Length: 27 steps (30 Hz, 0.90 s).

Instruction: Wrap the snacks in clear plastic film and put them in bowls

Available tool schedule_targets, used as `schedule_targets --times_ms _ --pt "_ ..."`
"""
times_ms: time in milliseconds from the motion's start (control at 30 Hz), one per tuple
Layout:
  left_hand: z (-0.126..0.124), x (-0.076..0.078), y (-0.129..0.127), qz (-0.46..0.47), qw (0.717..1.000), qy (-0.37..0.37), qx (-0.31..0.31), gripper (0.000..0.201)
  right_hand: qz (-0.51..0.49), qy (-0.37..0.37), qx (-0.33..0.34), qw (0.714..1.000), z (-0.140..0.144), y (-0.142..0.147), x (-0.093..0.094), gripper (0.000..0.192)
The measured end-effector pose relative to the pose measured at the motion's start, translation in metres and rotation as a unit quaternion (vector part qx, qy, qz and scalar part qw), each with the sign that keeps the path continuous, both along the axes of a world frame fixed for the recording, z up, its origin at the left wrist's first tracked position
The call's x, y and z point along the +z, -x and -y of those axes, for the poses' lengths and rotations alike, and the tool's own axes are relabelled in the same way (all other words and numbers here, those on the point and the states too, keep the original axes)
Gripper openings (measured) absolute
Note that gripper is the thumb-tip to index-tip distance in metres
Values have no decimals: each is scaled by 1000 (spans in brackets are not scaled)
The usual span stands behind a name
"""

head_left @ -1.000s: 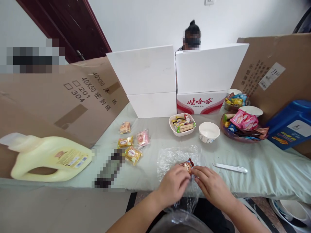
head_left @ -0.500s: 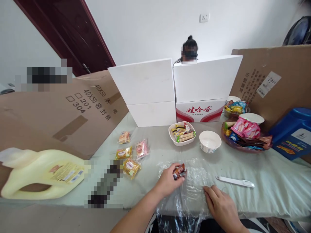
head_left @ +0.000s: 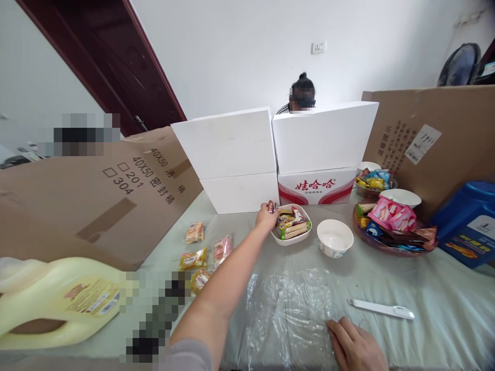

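My left hand [head_left: 266,218] is stretched far forward at the left rim of a white square bowl [head_left: 291,243]. Its fingers are closed on a small wrapped snack [head_left: 271,207] in a brown-red wrapper, mostly covered by the hand. Inside the bowl lie yellow and red snack packets [head_left: 286,219] and a bundle of thin sticks [head_left: 295,230] with green ends. A clear plastic bag [head_left: 288,309] lies flat on the table near me. My right hand [head_left: 358,344] rests at the bag's right edge, fingers bent and pressed together on it.
Right of the square bowl stands a round white bowl [head_left: 334,239]. A white box cutter [head_left: 381,308] lies nearby. Snack-filled bowls [head_left: 359,234] and a blue jug [head_left: 464,226] are on the right. Wrapped cakes [head_left: 194,233] and a yellow jug [head_left: 58,304] are left. White boxes [head_left: 235,196] stand behind.
My left hand has moved forward from above the plastic bag to the square bowl, carrying the wrapped snack. My right hand stays at the bag's edge. The view has tilted up slightly.
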<state>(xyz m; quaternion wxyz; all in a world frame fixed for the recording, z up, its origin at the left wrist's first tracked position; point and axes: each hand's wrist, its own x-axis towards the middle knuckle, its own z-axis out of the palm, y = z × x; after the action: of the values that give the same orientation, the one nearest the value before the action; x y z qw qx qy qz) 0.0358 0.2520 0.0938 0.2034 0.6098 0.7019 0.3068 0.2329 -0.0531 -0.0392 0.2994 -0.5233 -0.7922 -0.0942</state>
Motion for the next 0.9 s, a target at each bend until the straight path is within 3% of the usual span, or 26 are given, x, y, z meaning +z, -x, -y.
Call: schedule_targets --times_ms 167,267,400,567,633,700,767,900 --pt "0 -1 -11 -77 996 22 -42 38 -3 -5 4 1000 0 1 0 21" --pt "17 4 -4 -110 992 2 -58 40 -6 13 -1 1000 2 1 -2 20" --pt "78 -1 12 -141 982 -28 -122 37 -10 24 -10 1000 3 1 1 21" --pt "167 -35 36 -163 938 47 -303 8 -6 52 -25 998 2 3 7 23" --pt "182 -46 50 -170 928 59 -326 7 -11 78 -38 996 1 5 13 26" --pt "187 -52 66 -169 929 32 -329 22 -29 125 -47 991 -1 5 20 32" --pt "192 -53 83 -146 932 -26 -332 31 -57 178 -48 981 -1 4 30 36" --pt "226 -49 120 -77 920 -117 -365 24 -105 252 -26 962 7 -5 47 38"
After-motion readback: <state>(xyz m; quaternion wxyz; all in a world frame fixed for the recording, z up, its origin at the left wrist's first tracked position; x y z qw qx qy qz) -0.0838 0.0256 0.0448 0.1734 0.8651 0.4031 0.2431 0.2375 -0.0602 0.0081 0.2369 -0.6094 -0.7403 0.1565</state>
